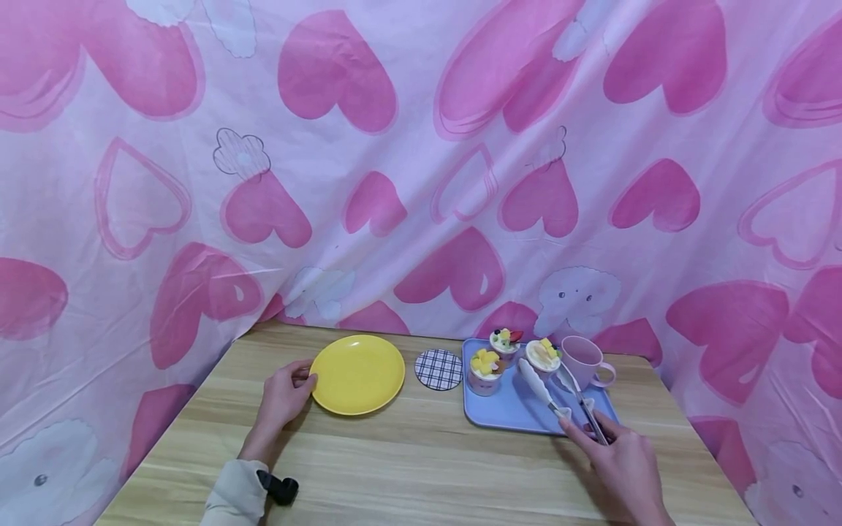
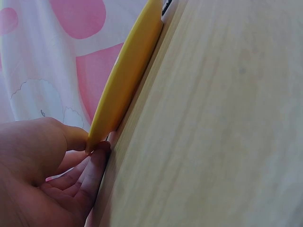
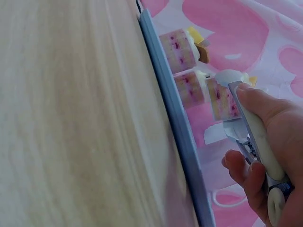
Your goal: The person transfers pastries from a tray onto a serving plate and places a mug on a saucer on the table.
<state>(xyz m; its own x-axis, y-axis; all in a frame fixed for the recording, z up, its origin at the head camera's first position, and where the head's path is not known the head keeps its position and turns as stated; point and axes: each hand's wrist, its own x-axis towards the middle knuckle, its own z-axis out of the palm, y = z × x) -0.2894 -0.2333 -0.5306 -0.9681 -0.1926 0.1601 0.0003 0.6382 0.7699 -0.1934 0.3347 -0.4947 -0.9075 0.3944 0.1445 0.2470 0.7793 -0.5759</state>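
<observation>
My left hand pinches the left rim of a yellow plate, thumb above and fingers beneath, as the left wrist view shows. My right hand grips a pair of tongs with pale tips and metal arms. The tips stand on either side of a dessert cup topped with cream and yellow fruit. In the right wrist view this cup appears raised off the blue tray. Two other dessert cups, one front left and one behind it, stand on the tray.
A pink mug stands at the tray's back right, close beside the tongs. Between plate and tray lies a round checked coaster. The wooden table ends at a pink heart-patterned curtain behind and at the sides.
</observation>
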